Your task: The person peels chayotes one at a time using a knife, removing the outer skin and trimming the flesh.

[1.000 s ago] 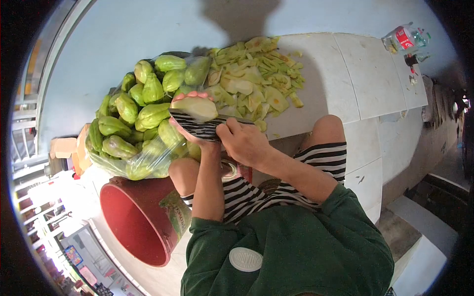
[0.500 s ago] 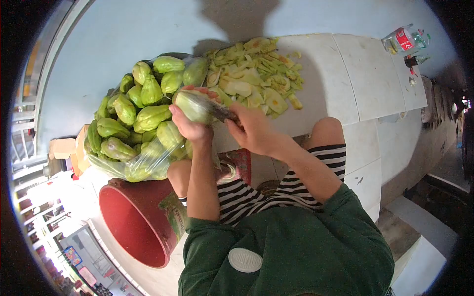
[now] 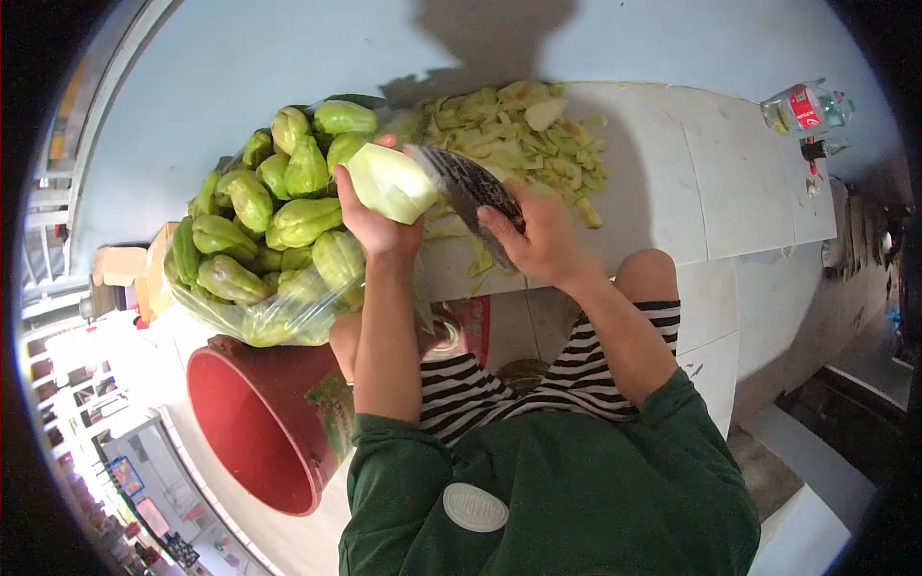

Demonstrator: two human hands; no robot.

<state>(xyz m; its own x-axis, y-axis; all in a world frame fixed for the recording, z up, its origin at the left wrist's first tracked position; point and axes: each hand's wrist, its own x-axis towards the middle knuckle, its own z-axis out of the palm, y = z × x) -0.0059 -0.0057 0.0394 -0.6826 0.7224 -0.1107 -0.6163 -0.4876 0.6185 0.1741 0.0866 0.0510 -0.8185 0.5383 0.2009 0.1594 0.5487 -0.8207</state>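
My left hand is wrapped round a pale, peeled chayote with flat cut faces. In my right hand is a broad, dark-bladed knife, blurred by motion; its blade end is right beside the chayote's right side, and I cannot tell whether they touch. To the left, a clear plastic bag is filled with several unpeeled green chayotes. Behind the knife, a heap of green and yellowish peelings lies on the tiled ledge, with one pale slice over it.
A red plastic bin lies tilted at the lower left, near my leg. A cardboard box stands beyond the bag. On the right end of the tiled ledge are a red-labelled plastic bottle and a small dark bottle.
The knife has moved from across the chayote to its right side. The chayote has turned, showing broad cut faces. A pale slice now appears over the peelings.
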